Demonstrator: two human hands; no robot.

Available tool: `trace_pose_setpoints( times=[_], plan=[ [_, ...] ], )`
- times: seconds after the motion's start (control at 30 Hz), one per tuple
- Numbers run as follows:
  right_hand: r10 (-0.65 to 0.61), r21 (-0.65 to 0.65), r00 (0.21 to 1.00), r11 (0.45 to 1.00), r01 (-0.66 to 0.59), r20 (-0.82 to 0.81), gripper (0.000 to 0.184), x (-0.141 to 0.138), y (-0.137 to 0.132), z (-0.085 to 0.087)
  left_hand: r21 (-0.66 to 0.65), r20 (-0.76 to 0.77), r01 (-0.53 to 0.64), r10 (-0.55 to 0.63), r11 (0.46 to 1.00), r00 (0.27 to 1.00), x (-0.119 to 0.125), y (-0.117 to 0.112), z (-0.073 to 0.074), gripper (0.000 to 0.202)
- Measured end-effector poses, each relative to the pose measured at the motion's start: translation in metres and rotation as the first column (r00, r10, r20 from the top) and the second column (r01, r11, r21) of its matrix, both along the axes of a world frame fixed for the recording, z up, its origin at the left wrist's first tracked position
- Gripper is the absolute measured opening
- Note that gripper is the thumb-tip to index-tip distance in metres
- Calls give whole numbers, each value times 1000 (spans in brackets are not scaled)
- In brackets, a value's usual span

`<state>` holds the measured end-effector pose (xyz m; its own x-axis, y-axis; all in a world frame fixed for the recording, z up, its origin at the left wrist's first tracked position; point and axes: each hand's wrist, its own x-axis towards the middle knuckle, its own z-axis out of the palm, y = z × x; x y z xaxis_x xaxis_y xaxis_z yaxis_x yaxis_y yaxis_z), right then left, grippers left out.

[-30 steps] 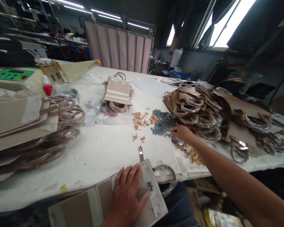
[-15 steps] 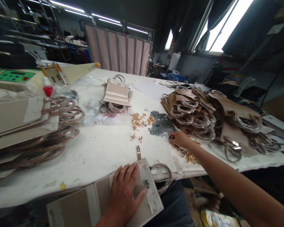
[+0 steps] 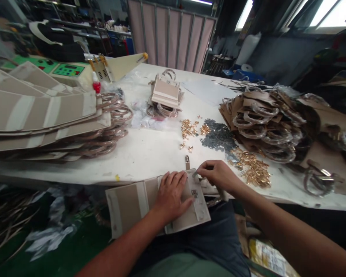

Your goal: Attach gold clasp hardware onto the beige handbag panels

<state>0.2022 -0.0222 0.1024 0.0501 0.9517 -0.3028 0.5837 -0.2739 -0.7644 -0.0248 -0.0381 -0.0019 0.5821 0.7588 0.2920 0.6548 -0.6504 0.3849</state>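
A beige bag panel (image 3: 126, 207) lies across the table's front edge, with a small metal fitting (image 3: 194, 193) set in its right part. My left hand (image 3: 171, 192) rests flat on the panel, fingers stretched out. At the panel's upper right corner, my right hand (image 3: 215, 173) pinches a small grey metal plate (image 3: 195, 173). A strap with a metal clasp (image 3: 187, 161) sticks out beyond the panel's far edge. Beside my right forearm are loose gold-coloured metal fittings (image 3: 256, 171). A plastic-wrapped handle at the panel's right side is partly hidden behind my right hand.
Grey metal plates (image 3: 217, 136) lie in a heap mid-table, near smaller groups of gold fittings (image 3: 188, 129). Stacked bag panels (image 3: 46, 111) stand left, wrapped-handle bag pieces (image 3: 256, 119) right. Farther back are a beige bag (image 3: 165, 92), a red-capped bottle (image 3: 96, 82) and a machine (image 3: 67, 70).
My right hand has moved left from the metal pieces to the panel's corner, now with a small grey plate in its fingers. My left hand stays on the panel. The view has shifted.
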Motion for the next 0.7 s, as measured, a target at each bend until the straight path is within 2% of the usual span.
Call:
trace_pose_setpoints(
  times=[0.07,0.17,0.3,0.37,0.5,0.7],
  plan=[
    [-1,35,1000,999,1,0,22,-21,-3,-15,-9,10,8,-8,1000,1000,-1,0,-1,85],
    [1,107,994,994,-12,106,18,-30,-1,-35,-21,24,15,-15,1000,1000,-1,0,-1,87],
    [-16,121,971,993,-13,238,17,-24,0,-40,-32,21,15,-15,999,1000,-2,0,0,86],
    [-22,99,981,995,3,194,16,-21,-1,-38,-35,22,14,-13,999,1000,-2,0,1,85],
    [-65,-43,997,997,63,-52,20,-21,-3,-35,-42,27,14,-13,999,1000,-2,0,1,83],
    [-95,-77,989,993,86,-112,22,-24,-4,-30,-55,34,7,-5,998,999,-1,-1,0,82]
  ],
)
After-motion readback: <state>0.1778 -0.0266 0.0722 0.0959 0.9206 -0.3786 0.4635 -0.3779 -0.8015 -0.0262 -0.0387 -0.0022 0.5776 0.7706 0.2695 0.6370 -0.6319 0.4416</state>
